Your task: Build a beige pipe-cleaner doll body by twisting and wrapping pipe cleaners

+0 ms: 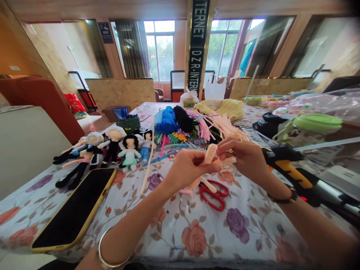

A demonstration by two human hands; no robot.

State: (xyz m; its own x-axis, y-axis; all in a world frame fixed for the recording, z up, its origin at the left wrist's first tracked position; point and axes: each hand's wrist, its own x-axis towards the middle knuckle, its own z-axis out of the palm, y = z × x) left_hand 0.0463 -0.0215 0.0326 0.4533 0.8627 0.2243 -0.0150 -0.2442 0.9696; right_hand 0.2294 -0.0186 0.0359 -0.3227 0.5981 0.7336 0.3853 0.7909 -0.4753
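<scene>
"Where's the fuzzy peach piece (210, 153)?"

"Pinched in the left hand (188, 167), beside the right hand (242, 150), whose grip I can't tell."

"Tip?"

"Pinch low and gently, or it may flatten."

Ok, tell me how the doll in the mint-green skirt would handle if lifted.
The doll looks fuzzy, so probably light and grippy. Its thin limbs may bend, and its big head could tip it over.

Red-handled scissors (215, 198) lie on the floral tablecloth (194, 238) below both hands.
</scene>
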